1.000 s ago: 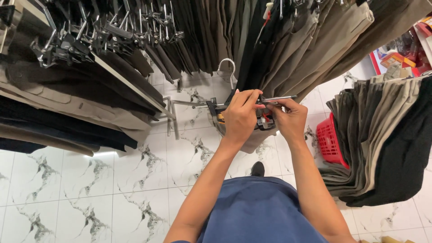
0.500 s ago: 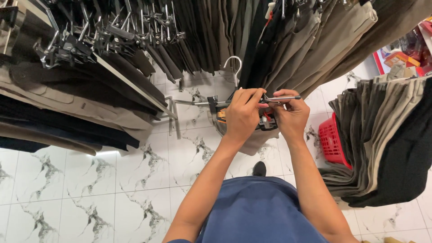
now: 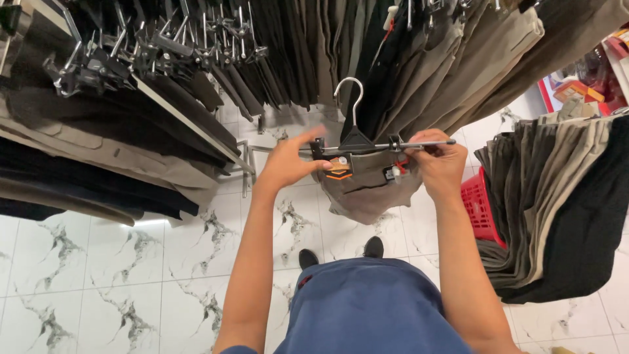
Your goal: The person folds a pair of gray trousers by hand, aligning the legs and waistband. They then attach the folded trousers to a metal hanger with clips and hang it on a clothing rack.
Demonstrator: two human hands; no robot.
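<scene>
A blue shirt (image 3: 370,308) fills the bottom of the view, nearest of all, and two black shoes (image 3: 341,252) stand on the white marble floor (image 3: 98,275) just past it. Above the shoes, a grey-brown pair of trousers (image 3: 370,190) hangs from a clip hanger (image 3: 367,144) with a silver hook.

The left hand (image 3: 288,164) is at the left end of the hanger. Its fingers are spread apart and its thumb touches the left clip. The right hand (image 3: 442,160) is closed around the right end of the hanger bar.

A red basket (image 3: 478,210) sits right of the hanger, beside a stack of hanging trousers (image 3: 557,196). Behind the hanger hang long rows of dark and tan trousers (image 3: 419,59). Left of it are more hangers (image 3: 151,46) with metal clips.
</scene>
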